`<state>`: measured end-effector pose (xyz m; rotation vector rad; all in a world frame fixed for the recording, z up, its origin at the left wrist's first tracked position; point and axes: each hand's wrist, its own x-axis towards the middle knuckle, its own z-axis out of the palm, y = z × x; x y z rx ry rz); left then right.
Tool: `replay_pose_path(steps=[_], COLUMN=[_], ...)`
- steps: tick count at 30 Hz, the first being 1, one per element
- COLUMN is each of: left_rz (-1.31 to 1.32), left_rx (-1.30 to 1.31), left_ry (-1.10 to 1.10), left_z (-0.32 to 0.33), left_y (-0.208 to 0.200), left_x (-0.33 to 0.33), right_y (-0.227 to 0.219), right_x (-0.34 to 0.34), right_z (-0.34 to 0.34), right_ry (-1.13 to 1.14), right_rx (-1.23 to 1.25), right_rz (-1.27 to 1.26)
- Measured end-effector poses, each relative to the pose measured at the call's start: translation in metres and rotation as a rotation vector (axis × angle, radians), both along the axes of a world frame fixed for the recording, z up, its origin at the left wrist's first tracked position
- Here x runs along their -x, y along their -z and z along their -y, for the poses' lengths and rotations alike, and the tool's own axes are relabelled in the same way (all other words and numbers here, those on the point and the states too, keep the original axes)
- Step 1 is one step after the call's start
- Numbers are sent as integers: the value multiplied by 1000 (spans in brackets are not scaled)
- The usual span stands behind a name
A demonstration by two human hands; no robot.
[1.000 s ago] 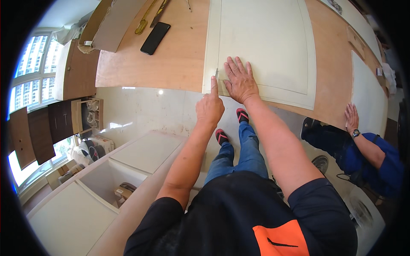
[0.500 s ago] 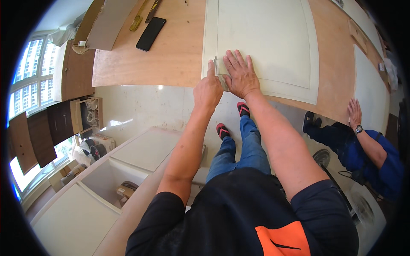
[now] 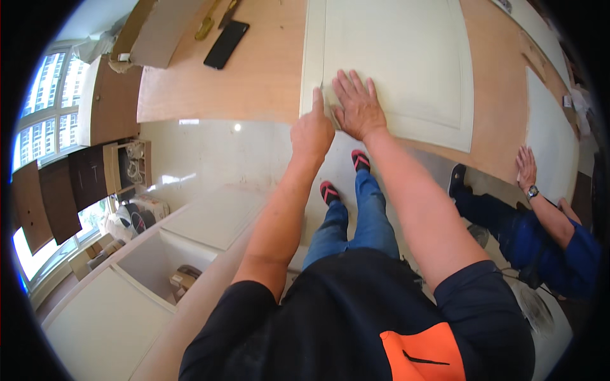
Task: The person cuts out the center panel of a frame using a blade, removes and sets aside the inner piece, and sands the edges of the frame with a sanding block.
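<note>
A cream-coloured panel (image 3: pixel 406 57) with a grooved frame border lies on the wooden bench top. My left hand (image 3: pixel 312 133) is at its near left corner, index finger stretched forward along the border and the other fingers curled in. A thin grey blade-like tool (image 3: pixel 322 86) sticks out beside that finger, its tip at the groove; the rest is hidden in the hand. Just to the right, my right hand (image 3: pixel 358 108) lies flat on the panel with fingers spread, holding nothing.
A black phone (image 3: pixel 226 45), a yellow-handled tool (image 3: pixel 205 27) and a cardboard box (image 3: pixel 152 38) lie on the bench's left. At the right, another person's hand (image 3: pixel 527 168) rests on a second pale panel (image 3: pixel 551 133). Behind me on the left stands a pale cabinet (image 3: pixel 101 324).
The view has shifted slightly. Both hands stay at the same corner of the panel, and less of the blade shows beside my left index finger.
</note>
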<state>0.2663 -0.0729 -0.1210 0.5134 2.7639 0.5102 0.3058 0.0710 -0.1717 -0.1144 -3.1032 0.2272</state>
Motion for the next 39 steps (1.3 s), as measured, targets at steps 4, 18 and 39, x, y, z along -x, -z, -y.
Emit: replay_pose_path(steps=[4, 18, 39], left_rz=[5, 71, 90], left_rx=[-29, -17, -50], left_ry=[7, -22, -40], left_z=[6, 15, -9], left_y=[10, 4, 3], left_x=[-16, -13, 33], right_y=[2, -3, 5], right_x=[-8, 4, 2], right_z=[1, -1, 1], right_ry=[2, 17, 29], right_rx=[14, 57, 44], right_rz=[-28, -37, -48])
